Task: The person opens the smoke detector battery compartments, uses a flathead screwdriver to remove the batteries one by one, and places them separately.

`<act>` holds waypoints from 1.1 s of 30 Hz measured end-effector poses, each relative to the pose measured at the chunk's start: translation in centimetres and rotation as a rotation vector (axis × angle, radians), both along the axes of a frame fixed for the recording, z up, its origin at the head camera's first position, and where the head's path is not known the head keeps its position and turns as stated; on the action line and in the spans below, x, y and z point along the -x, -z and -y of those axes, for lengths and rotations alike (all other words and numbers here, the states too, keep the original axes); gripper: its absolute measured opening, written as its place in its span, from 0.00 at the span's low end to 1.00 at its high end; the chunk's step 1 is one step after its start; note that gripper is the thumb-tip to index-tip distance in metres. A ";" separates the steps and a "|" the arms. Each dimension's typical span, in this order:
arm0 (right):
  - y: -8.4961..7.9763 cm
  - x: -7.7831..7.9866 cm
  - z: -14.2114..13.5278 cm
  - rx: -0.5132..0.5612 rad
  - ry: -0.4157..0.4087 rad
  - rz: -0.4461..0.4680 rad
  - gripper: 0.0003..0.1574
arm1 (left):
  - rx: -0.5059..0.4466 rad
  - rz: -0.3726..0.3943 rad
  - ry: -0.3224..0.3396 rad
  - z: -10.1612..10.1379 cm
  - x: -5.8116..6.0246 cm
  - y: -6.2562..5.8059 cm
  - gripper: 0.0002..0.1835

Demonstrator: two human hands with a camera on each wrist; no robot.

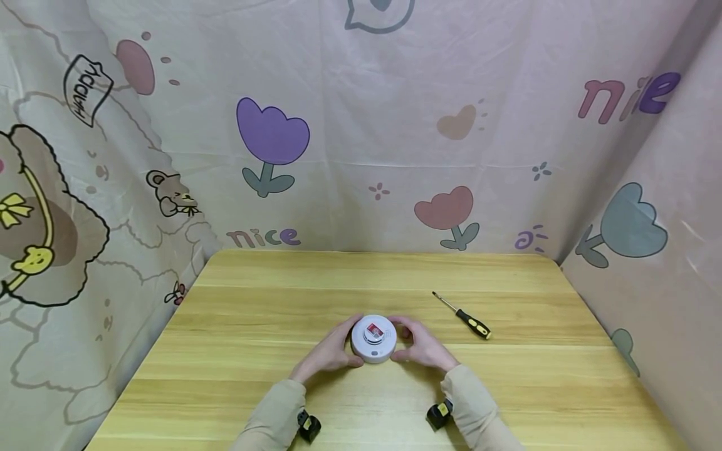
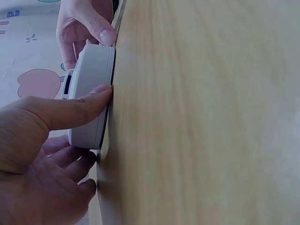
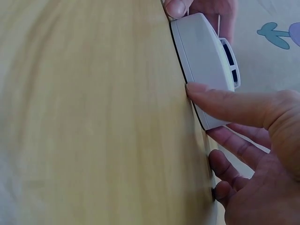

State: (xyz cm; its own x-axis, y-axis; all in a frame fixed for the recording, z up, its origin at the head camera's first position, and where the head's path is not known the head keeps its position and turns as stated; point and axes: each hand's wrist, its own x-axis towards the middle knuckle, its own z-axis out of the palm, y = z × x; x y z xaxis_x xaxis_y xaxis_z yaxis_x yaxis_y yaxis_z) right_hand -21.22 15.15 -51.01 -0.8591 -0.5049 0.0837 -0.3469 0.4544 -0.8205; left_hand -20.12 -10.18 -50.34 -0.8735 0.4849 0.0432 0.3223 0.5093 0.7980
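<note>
A round white smoke detector (image 1: 373, 351) with a red label on its raised centre sits on the wooden table in the head view. My left hand (image 1: 334, 349) holds its left side, thumb at the near edge and fingers behind. From the other side my right hand (image 1: 422, 346) grips it the same way. In the left wrist view, the left thumb (image 2: 75, 110) presses the side wall of the smoke detector (image 2: 91, 70) close to the tabletop. The right wrist view shows the right thumb (image 3: 229, 103) on the opposite wall, low down near the base.
A screwdriver (image 1: 472, 323) with a black and yellow handle lies to the right of the right hand, its tip pointing back left. The wooden table (image 1: 254, 300) meets a patterned cloth (image 1: 350, 125) at the back and sides.
</note>
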 end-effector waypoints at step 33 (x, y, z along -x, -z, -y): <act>1.3 -0.1 -1.1 0.180 -0.033 -0.001 0.49 | -0.141 0.029 0.022 0.4 0.1 0.5 0.52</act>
State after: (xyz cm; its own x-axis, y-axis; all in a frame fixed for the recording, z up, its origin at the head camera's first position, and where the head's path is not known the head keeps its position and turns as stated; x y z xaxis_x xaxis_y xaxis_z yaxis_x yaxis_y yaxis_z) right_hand -21.10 16.27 -52.31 -0.8423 -0.5095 0.1760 -0.3597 0.2883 -0.8874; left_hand -20.20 -10.54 -50.80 -0.8648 0.4945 0.0869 0.3074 0.3846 0.8704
